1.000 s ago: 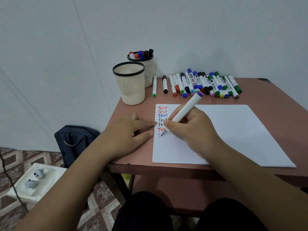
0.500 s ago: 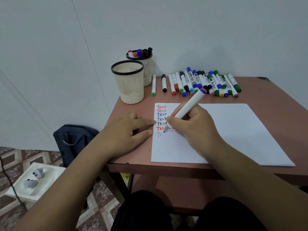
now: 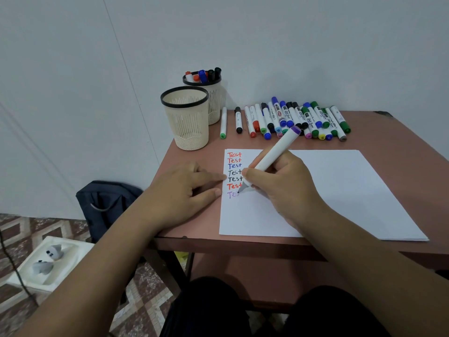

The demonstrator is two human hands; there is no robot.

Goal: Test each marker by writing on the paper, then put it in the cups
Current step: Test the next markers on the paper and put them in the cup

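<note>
Writing on paper (image 3: 340, 186), right hand (image 3: 286, 186) gripping purple marker (image 3: 274, 152).

Two cups (image 3: 185, 117), one sheet of paper (image 3: 340, 190), seven lines of writing (image 3: 234, 172), perhaps twenty loose markers (image 3: 286, 119), about five markers in the far cup (image 3: 202, 75), two hands (image 3: 179, 193).
</note>
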